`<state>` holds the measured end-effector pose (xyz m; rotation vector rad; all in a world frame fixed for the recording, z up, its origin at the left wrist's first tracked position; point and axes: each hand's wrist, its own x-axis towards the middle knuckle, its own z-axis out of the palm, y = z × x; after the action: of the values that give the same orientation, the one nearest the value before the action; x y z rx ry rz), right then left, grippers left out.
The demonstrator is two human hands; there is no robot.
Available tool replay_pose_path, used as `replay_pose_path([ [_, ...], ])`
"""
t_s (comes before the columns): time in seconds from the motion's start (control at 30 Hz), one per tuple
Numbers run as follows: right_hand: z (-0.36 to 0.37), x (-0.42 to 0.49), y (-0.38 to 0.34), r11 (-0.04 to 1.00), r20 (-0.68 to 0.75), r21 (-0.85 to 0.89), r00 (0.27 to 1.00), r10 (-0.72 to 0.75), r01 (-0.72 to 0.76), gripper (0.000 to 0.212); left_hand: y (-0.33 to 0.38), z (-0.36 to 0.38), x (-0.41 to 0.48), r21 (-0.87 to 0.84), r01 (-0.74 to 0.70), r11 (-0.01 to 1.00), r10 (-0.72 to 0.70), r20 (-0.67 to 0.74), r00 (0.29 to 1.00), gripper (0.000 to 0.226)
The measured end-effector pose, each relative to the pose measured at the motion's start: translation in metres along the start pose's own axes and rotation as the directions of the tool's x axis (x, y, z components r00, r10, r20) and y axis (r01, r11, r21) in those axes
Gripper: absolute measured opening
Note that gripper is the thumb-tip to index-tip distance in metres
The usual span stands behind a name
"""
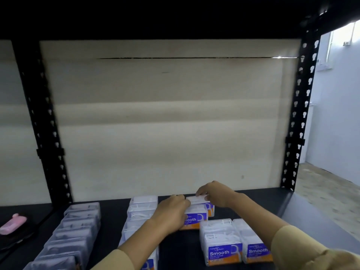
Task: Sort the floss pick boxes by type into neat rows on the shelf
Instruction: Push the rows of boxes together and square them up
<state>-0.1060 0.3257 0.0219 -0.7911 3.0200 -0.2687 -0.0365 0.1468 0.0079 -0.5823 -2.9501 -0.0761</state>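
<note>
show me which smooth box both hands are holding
The rearmost Smooth box: left hand and right hand pinch its white lid. The two front Smooth boxes at right stand untouched.

Black shelf [113, 217] before me: grey-filled box row [78, 227] left, white-filled box row [141, 211] centre, Smooth-labelled boxes [222, 242] right.

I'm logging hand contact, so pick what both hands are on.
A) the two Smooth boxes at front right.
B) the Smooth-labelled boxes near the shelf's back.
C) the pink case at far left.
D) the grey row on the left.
B: the left hand and right hand both grip the rear Smooth boxes; the front-right pair and pink case lie untouched.
</note>
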Motion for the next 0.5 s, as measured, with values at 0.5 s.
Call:
replay_pose_path([
  [0.5, -0.021, -0.059, 0.075, 0.994, 0.046, -0.023, 0.993, 0.111, -0.110, 0.034, 0.020, 0.001, 0.021, -0.106, -0.019, 0.994, 0.024, 0.046, 0.999, 0.032],
])
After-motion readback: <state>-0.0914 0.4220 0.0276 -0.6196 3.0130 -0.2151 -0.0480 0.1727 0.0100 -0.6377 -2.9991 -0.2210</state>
